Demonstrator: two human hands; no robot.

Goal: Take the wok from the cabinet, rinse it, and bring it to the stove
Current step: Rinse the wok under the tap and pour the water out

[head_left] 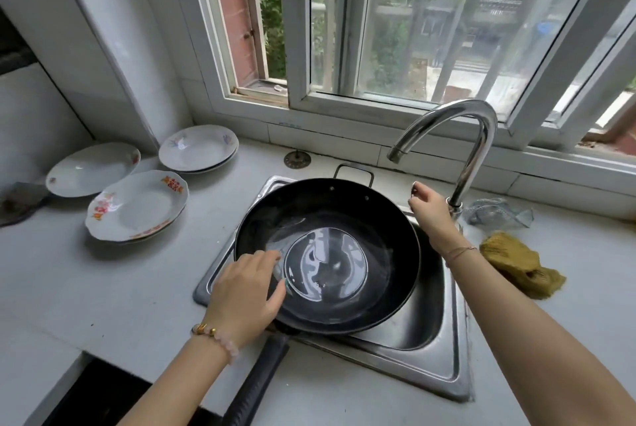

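Touching wet wok [344, 209]: left hand [244, 291] | plate [144, 209] rim: red 囍

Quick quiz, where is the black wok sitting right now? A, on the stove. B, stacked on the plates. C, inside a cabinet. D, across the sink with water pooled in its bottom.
D: the wok rests across the steel sink below the faucet, with a round pool of water in its bottom; the plates sit apart on the counter to its left.
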